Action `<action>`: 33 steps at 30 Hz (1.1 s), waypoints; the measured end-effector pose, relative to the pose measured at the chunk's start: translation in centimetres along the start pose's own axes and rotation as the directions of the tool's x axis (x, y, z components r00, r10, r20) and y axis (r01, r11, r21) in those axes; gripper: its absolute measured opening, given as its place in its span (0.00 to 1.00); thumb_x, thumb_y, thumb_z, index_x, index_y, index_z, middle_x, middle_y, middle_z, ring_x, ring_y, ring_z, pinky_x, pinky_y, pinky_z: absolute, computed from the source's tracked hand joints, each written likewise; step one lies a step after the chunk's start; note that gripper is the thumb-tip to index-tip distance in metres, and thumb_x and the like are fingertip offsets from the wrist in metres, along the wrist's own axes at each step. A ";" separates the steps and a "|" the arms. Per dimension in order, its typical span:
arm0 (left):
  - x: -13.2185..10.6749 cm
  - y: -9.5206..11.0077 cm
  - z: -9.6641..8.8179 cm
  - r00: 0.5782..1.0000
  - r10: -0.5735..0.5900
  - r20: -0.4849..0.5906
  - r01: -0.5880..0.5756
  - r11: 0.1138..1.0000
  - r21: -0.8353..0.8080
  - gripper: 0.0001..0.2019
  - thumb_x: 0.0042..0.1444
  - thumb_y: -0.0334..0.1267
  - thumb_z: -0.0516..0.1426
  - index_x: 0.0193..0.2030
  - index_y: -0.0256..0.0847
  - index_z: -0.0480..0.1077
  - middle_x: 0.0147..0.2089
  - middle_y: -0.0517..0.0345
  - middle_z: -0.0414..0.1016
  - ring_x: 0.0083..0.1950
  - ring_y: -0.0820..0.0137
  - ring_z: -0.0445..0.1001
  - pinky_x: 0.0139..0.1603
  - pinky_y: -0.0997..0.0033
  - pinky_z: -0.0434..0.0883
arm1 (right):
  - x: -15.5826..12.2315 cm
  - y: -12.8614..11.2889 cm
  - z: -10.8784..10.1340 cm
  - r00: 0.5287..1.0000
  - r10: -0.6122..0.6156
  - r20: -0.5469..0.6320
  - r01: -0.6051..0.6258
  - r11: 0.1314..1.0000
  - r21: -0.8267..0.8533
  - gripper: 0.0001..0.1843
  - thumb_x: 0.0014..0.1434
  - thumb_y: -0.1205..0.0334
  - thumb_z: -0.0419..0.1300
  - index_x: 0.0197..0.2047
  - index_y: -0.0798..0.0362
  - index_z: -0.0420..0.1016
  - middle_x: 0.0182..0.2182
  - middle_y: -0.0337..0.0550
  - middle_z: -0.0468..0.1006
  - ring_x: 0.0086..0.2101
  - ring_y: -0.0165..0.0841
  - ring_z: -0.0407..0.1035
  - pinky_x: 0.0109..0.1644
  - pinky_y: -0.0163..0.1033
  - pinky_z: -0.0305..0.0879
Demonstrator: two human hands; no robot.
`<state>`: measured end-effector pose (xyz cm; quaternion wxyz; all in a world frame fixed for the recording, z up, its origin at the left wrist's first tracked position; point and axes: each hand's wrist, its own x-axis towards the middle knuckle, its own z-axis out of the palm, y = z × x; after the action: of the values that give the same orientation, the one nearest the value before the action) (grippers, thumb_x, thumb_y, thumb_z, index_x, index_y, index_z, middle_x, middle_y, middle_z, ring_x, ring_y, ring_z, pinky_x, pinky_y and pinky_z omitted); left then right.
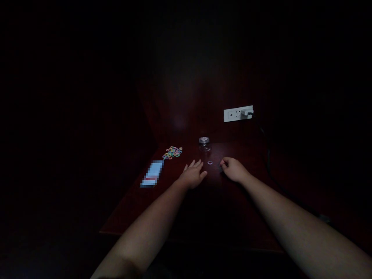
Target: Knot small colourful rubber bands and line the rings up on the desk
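A dark red table is seen under both forearms, dimly lit. Beyond the right hand, up on the wall, a white socket is fitted, and a black cable is hung down from it to the right of that hand. To the left of the left hand a pale packet is laid flat, its face blurred. Ahead of that hand and slightly to its left, a heap of coloured bands is spread. A small glass jar is stood just beyond the gap between the two hands.

The left hand is laid palm down on the table, fingers loosely spread, nothing held. The right hand is curled, its fingertips bent down at a small dark spot; whether anything is pinched there cannot be told. A single small ring is lying between the hands, just off the left fingertips, touched by neither.

For so small and flat a thing, a fingertip pinch is judged best: the ring is better tipped up at its edge than scooped, with the other hand kept flat as a rest. In such dim light, touch is to be trusted over sight, and the jar close ahead is to be kept clear of
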<state>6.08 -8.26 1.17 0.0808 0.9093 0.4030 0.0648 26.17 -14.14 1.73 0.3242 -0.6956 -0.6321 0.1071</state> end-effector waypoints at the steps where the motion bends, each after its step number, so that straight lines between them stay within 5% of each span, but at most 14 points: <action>1: -0.4 -0.7 -0.1 1.000 -0.030 0.008 0.030 0.999 0.018 0.34 0.59 0.57 0.37 0.68 0.39 0.45 0.71 0.54 0.41 0.71 0.58 0.39 0.67 0.48 0.45 | 0.0 0.0 0.0 1.000 -0.001 0.014 0.001 1.000 0.000 0.06 0.55 0.67 0.52 0.29 0.53 0.69 0.26 0.41 0.75 0.26 0.28 0.66 0.29 0.31 0.54; 8: -1.8 -5.7 -1.4 0.967 -0.254 0.002 0.251 0.959 0.131 0.42 0.56 0.62 0.38 0.66 0.26 0.48 0.69 0.37 0.42 0.70 0.56 0.42 0.67 0.63 0.47 | 0.0 -0.4 0.3 0.998 -0.016 0.068 0.015 1.000 0.009 0.05 0.53 0.68 0.54 0.27 0.54 0.69 0.26 0.41 0.75 0.26 0.29 0.66 0.30 0.32 0.54; 18: 0.8 -8.7 -3.0 0.916 -0.402 -0.012 0.399 0.903 0.161 0.42 0.55 0.63 0.39 0.63 0.24 0.54 0.68 0.29 0.43 0.68 0.49 0.49 0.64 0.56 0.51 | -0.2 -0.4 0.1 0.996 -0.015 0.085 0.013 1.000 0.021 0.05 0.53 0.69 0.54 0.28 0.54 0.70 0.26 0.42 0.75 0.27 0.30 0.67 0.30 0.32 0.55; 22: 1.5 -9.3 -3.4 0.913 -0.405 -0.049 0.408 0.897 0.169 0.40 0.56 0.61 0.40 0.59 0.23 0.59 0.65 0.29 0.53 0.67 0.50 0.52 0.64 0.57 0.51 | -0.1 -0.3 0.2 0.997 -0.015 0.081 0.014 1.000 0.021 0.06 0.54 0.68 0.54 0.28 0.54 0.70 0.26 0.42 0.75 0.27 0.30 0.67 0.30 0.32 0.55; 26: 1.5 -9.2 -3.7 0.911 -0.405 -0.086 0.413 0.899 0.148 0.35 0.55 0.58 0.45 0.54 0.27 0.65 0.60 0.32 0.62 0.62 0.51 0.60 0.61 0.58 0.56 | -0.1 -0.2 0.2 0.996 -0.016 0.085 0.014 1.000 0.018 0.06 0.54 0.68 0.53 0.27 0.54 0.69 0.26 0.41 0.75 0.27 0.29 0.67 0.30 0.32 0.55; 33: 0.5 -8.7 -4.3 0.894 -0.417 -0.163 0.421 0.907 -0.008 0.12 0.54 0.37 0.51 0.41 0.37 0.72 0.47 0.41 0.73 0.49 0.58 0.72 0.50 0.61 0.66 | 0.0 -0.2 0.2 0.996 -0.024 0.084 0.023 1.000 0.019 0.06 0.53 0.68 0.53 0.28 0.54 0.70 0.26 0.42 0.75 0.27 0.29 0.67 0.30 0.31 0.55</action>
<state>-0.65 -1.72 3.63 0.0475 0.7940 0.5953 0.1136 25.87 -14.11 1.64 0.3050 -0.6799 -0.6524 0.1381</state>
